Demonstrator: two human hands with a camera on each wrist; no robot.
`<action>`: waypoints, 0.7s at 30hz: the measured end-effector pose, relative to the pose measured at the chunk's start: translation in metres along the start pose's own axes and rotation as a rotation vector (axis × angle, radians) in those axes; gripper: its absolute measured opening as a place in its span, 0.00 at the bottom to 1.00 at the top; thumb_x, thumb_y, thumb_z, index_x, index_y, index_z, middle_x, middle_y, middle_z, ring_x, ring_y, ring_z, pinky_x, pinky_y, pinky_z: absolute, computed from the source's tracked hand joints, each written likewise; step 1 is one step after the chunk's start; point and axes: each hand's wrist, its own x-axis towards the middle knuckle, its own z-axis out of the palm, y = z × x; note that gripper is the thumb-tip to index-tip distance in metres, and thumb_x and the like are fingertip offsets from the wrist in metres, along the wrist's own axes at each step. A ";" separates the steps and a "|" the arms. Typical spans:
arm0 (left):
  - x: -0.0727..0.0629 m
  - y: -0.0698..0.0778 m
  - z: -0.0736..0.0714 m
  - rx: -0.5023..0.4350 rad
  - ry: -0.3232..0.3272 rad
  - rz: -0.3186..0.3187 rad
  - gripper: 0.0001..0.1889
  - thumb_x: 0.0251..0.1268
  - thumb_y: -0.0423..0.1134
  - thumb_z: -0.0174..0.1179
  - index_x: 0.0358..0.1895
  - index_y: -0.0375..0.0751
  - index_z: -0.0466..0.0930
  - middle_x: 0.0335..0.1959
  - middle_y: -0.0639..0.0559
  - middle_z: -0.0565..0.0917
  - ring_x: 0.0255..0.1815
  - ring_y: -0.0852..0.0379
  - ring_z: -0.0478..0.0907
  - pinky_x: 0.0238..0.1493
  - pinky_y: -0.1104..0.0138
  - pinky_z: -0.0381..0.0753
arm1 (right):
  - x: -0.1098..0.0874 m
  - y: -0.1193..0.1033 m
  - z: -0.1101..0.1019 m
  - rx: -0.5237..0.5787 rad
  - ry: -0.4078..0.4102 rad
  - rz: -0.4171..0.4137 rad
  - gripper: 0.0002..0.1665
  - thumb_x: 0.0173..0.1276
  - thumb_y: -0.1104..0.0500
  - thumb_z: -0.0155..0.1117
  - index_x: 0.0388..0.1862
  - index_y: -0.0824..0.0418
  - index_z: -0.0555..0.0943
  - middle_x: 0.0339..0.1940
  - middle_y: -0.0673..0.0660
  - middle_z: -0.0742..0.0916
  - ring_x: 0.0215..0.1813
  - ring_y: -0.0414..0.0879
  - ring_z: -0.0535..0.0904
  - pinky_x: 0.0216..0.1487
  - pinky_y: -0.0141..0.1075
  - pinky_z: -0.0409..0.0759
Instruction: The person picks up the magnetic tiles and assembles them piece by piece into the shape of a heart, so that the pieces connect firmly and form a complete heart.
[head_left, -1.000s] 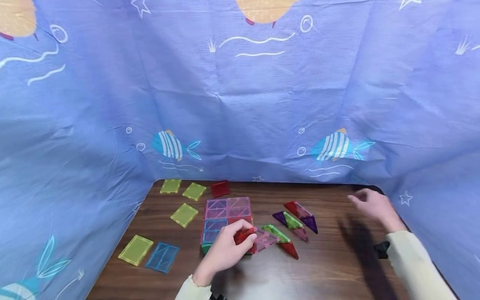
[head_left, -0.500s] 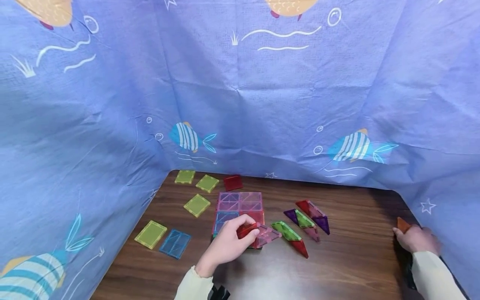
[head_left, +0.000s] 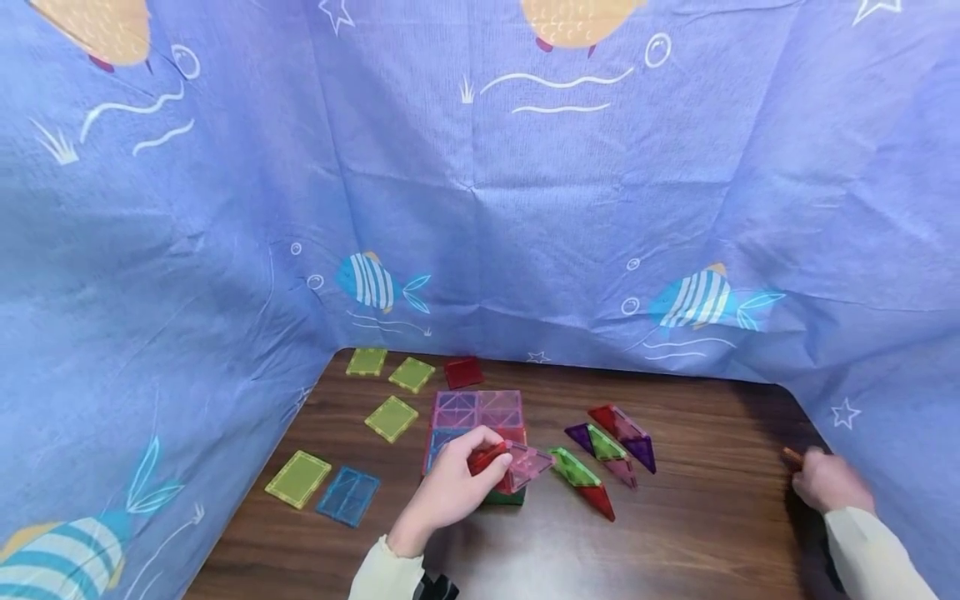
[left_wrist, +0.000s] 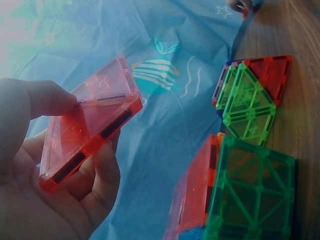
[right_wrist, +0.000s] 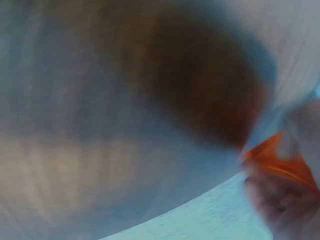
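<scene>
My left hand (head_left: pixel 453 483) pinches a pair of joined triangular magnetic tiles, one red (left_wrist: pixel 75 132) and one pink (head_left: pixel 531 463), between thumb and fingers. It holds them raised over the near right part of a box built from magnetic tiles (head_left: pixel 480 408), whose side facing the left wrist camera is green (left_wrist: pixel 257 190). At the table's right edge, my right hand (head_left: pixel 832 482) grips an orange magnetic tile (right_wrist: pixel 280 162); that wrist view is blurred. Between the hands lie slanted rows of triangles: green and red (head_left: pixel 577 471), purple, green and pink (head_left: pixel 606 448), and red, pink and purple (head_left: pixel 624 432).
Several yellow-green square tiles (head_left: pixel 298 478) lie on the left of the wooden table (head_left: pixel 697 525). A blue tile (head_left: pixel 348 496) is near the front one, and a dark red square (head_left: pixel 463 372) sits behind the box. Blue fish-print cloth (head_left: pixel 540 208) hangs around the table.
My right hand has reached down to the table's right edge and taken hold of the orange tile, now lifting slightly. The left hand keeps its pinch on the red and pink tiles.
</scene>
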 end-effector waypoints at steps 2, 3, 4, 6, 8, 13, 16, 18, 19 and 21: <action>0.000 0.000 0.000 -0.009 0.006 -0.003 0.04 0.73 0.44 0.62 0.44 0.50 0.80 0.32 0.59 0.81 0.31 0.65 0.75 0.36 0.70 0.78 | -0.003 0.003 0.003 0.011 0.077 -0.024 0.16 0.61 0.60 0.58 0.35 0.76 0.73 0.31 0.80 0.81 0.30 0.69 0.81 0.30 0.58 0.77; 0.000 0.000 0.001 -0.013 0.011 -0.006 0.05 0.73 0.43 0.62 0.44 0.49 0.80 0.33 0.58 0.82 0.31 0.65 0.76 0.37 0.70 0.78 | -0.004 0.003 0.004 0.017 0.101 -0.033 0.15 0.61 0.61 0.57 0.34 0.76 0.74 0.29 0.78 0.81 0.29 0.67 0.80 0.28 0.57 0.76; 0.001 0.000 0.001 -0.015 0.018 -0.008 0.05 0.72 0.43 0.62 0.44 0.48 0.80 0.34 0.57 0.83 0.32 0.64 0.76 0.37 0.70 0.78 | -0.004 0.002 0.005 0.019 0.103 -0.024 0.15 0.62 0.60 0.56 0.35 0.75 0.74 0.30 0.77 0.82 0.29 0.66 0.80 0.28 0.56 0.76; 0.001 -0.001 0.002 -0.020 0.038 -0.012 0.06 0.72 0.43 0.63 0.45 0.47 0.80 0.34 0.56 0.84 0.33 0.64 0.77 0.39 0.70 0.78 | -0.005 0.001 0.005 0.030 0.105 -0.022 0.15 0.62 0.60 0.55 0.36 0.75 0.74 0.29 0.76 0.82 0.28 0.63 0.80 0.28 0.54 0.75; 0.001 -0.001 0.003 -0.026 0.057 -0.016 0.07 0.71 0.42 0.64 0.45 0.45 0.80 0.35 0.54 0.84 0.33 0.64 0.77 0.40 0.70 0.78 | -0.005 -0.001 0.005 0.032 0.078 -0.016 0.16 0.62 0.60 0.55 0.37 0.76 0.73 0.31 0.75 0.81 0.30 0.63 0.80 0.30 0.54 0.75; 0.002 -0.002 0.006 -0.041 0.081 -0.026 0.08 0.70 0.40 0.65 0.46 0.42 0.79 0.37 0.53 0.86 0.37 0.65 0.79 0.45 0.71 0.78 | -0.009 -0.008 0.001 0.068 0.052 0.007 0.19 0.66 0.58 0.54 0.40 0.77 0.71 0.33 0.76 0.81 0.32 0.62 0.79 0.33 0.55 0.76; 0.003 -0.001 0.005 -0.056 0.091 -0.032 0.08 0.69 0.38 0.65 0.47 0.43 0.78 0.37 0.53 0.86 0.39 0.64 0.80 0.48 0.70 0.78 | -0.011 -0.016 -0.002 0.113 0.063 0.023 0.21 0.69 0.57 0.54 0.44 0.78 0.69 0.34 0.75 0.81 0.31 0.59 0.78 0.32 0.52 0.76; 0.003 0.000 0.003 -0.058 0.100 -0.029 0.09 0.69 0.37 0.65 0.47 0.43 0.78 0.38 0.53 0.85 0.40 0.64 0.80 0.49 0.70 0.78 | -0.014 -0.024 -0.004 0.137 0.095 0.025 0.22 0.70 0.56 0.53 0.46 0.77 0.69 0.33 0.73 0.81 0.30 0.58 0.77 0.29 0.50 0.75; 0.003 0.000 0.002 -0.059 0.104 -0.028 0.09 0.69 0.37 0.65 0.48 0.43 0.78 0.38 0.53 0.85 0.41 0.63 0.80 0.50 0.69 0.77 | -0.015 -0.028 -0.006 0.148 0.109 0.033 0.22 0.71 0.55 0.52 0.46 0.76 0.69 0.33 0.72 0.81 0.29 0.57 0.76 0.28 0.48 0.73; 0.002 0.000 0.001 -0.062 0.110 -0.026 0.11 0.69 0.37 0.65 0.50 0.44 0.77 0.39 0.53 0.84 0.42 0.63 0.79 0.51 0.68 0.77 | -0.018 -0.039 -0.010 0.168 0.149 0.026 0.22 0.72 0.53 0.52 0.47 0.75 0.69 0.32 0.70 0.81 0.28 0.56 0.75 0.26 0.46 0.71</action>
